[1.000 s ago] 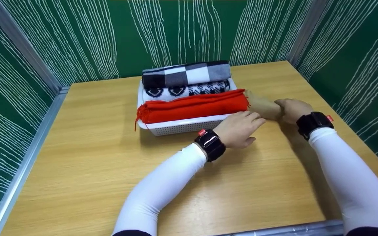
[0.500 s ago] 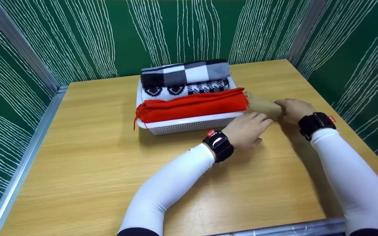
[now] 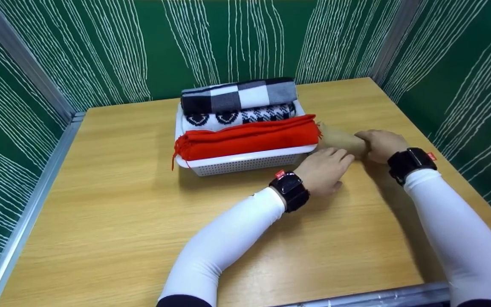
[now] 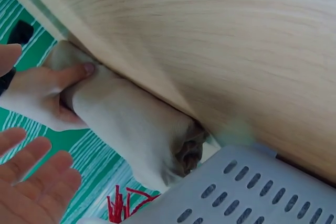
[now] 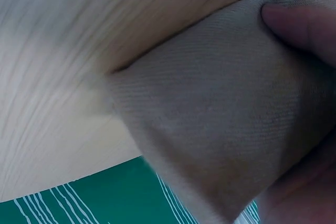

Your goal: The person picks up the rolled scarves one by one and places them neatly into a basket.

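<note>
A rolled beige cloth (image 3: pixel 339 140) lies on the table at the right end of a white perforated basket (image 3: pixel 245 158). My right hand (image 3: pixel 384 146) grips its outer end; the thumb lies along one side in the right wrist view, where the ribbed fabric (image 5: pixel 205 98) fills much of the frame. Near the basket's front right corner is my left hand (image 3: pixel 324 171), fingers extended and holding nothing. In the left wrist view those fingers (image 4: pixel 39 182) are spread apart from the roll (image 4: pixel 131 114), whose gathered end meets the basket wall.
Inside the basket are a red fringed scarf (image 3: pixel 249 138), a black-and-white patterned knit roll (image 3: pixel 239 117) and a checked roll (image 3: pixel 256 97). Green walls with white lines (image 3: pixel 215 42) enclose the wooden table (image 3: pixel 117 204) at the back and sides.
My left hand has shifted slightly to the right, away from the basket's front side. The right hand keeps its grip on the beige roll, which has hardly moved.
</note>
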Motion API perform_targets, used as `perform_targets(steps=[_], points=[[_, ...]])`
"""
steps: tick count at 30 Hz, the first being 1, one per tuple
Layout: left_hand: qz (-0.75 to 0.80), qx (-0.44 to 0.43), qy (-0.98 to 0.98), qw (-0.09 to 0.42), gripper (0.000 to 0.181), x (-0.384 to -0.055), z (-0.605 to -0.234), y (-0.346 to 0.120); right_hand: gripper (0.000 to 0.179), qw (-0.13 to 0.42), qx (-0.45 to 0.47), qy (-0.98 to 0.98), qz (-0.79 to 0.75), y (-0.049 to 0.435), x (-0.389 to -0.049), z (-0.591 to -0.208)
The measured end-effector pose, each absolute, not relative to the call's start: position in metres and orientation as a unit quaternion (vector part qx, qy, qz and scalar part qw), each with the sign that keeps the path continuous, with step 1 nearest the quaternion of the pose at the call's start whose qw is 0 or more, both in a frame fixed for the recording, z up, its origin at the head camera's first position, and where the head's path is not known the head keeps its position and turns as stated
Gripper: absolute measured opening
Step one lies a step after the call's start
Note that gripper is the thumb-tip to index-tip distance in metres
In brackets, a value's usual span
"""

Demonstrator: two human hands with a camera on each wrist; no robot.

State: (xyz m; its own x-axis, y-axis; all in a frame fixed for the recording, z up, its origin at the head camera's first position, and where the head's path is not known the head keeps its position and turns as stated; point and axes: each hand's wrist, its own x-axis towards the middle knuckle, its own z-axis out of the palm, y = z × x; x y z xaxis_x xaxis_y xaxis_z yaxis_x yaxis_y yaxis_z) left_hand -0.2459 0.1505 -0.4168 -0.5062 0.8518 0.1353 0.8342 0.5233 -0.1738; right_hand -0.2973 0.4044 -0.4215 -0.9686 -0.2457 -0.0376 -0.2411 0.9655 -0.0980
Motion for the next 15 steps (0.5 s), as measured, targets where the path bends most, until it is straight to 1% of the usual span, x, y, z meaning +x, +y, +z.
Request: perform_targets(steps=[8,15], points=[[0.045,-0.471,-0.876,0.095,0.066,-0.2477,-0.4187,0.1558,0.059,0.043,-0.115,0.991,-0.057,0.4062,-0.2999,-0.421],[0.048,-0.469,-0.877,0.095,0.065,-0.2496,-0.4201,0.1589,0.058,0.035,-0.13,0.989,-0.061,0.4072,-0.2966,-0.4209]])
